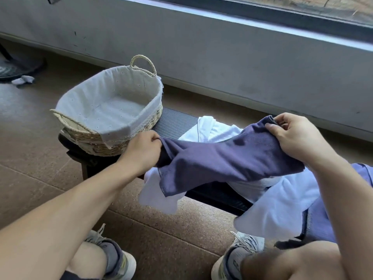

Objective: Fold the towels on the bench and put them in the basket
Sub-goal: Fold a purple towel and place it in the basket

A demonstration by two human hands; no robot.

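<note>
Nearest, our left hand (143, 147) and right hand (292, 136) each grasp an end of the purple towel (228, 160), stretching it above the bench (175, 123) for folding; beyond, white towels (214, 128) wait, basket (113, 110) empty.

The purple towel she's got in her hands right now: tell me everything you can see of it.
The purple towel is a dusky violet cloth, soft and finely ribbed by its look, with a stitched hem. It hangs stretched and crumpled between both hands, above the bench and the white towels. The left hand grips one end, the right hand pinches the other, held higher. A loose corner droops at the lower left. It is not yet folded.
</note>
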